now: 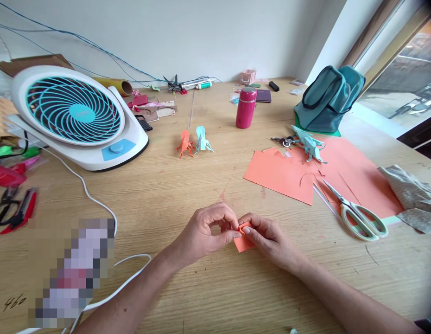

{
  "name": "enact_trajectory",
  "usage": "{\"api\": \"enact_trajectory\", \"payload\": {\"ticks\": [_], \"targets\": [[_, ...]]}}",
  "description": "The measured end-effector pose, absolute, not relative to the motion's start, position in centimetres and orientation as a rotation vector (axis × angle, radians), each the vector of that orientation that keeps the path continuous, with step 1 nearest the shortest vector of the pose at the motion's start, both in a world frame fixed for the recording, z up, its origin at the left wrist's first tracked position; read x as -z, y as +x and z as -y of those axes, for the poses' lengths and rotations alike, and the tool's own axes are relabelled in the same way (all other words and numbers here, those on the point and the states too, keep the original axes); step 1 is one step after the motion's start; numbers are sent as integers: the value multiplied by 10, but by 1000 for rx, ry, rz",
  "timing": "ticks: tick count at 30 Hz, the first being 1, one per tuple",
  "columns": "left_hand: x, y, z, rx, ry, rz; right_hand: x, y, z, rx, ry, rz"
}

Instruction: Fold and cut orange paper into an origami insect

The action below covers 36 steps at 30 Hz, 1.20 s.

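Observation:
A small folded piece of orange paper (242,242) lies on the wooden table (187,185) between my two hands. My left hand (208,232) pinches its upper left edge with curled fingers. My right hand (267,236) presses and pinches its right side, thumb on the paper. Most of the piece is hidden under my fingers.
Large orange paper sheets (288,174) and scissors (358,215) lie to the right, a teal origami figure (309,144) on them. Orange (185,143) and light-blue (202,139) origami figures stand mid-table. A fan (76,116), pink bottle (245,107), teal bag (328,97) and white cable (97,204) surround them.

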<state>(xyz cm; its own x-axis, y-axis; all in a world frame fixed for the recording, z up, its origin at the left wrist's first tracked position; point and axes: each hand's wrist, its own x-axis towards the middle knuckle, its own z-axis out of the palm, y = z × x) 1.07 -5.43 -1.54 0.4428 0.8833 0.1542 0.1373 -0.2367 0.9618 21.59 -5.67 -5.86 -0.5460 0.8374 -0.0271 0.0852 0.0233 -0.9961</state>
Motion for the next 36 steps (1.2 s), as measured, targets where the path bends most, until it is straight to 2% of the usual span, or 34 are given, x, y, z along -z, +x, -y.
{"api": "enact_trajectory", "payload": {"ticks": [6,14,19,26,36], "targets": [[19,9,53,-907,1744,-903,59,216,58,-1579,-953,1727],[18,6,57,-959,2205,-784,61,217,56,-1515,-959,1718],[22,6,55,-988,2246,-881,59,217,56,-1412,-999,1774],[25,7,56,-1024,2260,-859,62,216,55,-1592,-1029,1557],[30,10,55,-1061,2242,-954,59,217,56,-1501,-1025,1616]]}}
